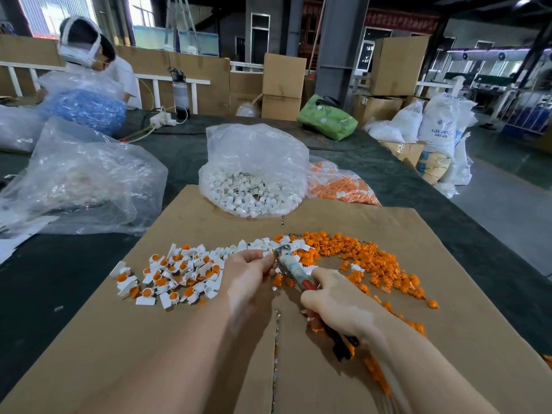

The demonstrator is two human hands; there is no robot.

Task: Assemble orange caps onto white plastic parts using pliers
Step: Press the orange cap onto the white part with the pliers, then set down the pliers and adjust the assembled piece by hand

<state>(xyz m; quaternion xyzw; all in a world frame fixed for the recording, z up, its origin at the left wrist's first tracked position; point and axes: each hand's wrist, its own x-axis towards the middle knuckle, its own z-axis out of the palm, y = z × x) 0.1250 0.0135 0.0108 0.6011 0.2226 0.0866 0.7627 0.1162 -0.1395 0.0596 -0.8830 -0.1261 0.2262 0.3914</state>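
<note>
Table: dark surface; carries all work items; runs to the far edge of the work area.
Cardboard sheet: flat on the table, near centre; work surface under both hands.
Empty clear bag: crumpled, left of the cardboard sheet, on the table.
Bag of white parts: clear bag, open at top, at the far edge of the cardboard; stands between the hands and the far table.
Bag of orange caps: just right of the bag of white parts, touching it.
Other person: far left, behind a bag of blue parts.
Green bag: far right of centre, at the table edge.
Loose orange caps: spread on the cardboard, right of the hands.
Assembled pieces: white parts with orange caps fitted, heaped left of the hands.
Loose white parts: small row just beyond the hands.
Pliers: red-and-black handles near, taped head pointing far-left.
Right hand: grip curled round the pliers handles.
Left hand: grip pinches a small piece at the pliers head; the piece is too hidden to identify.
</note>
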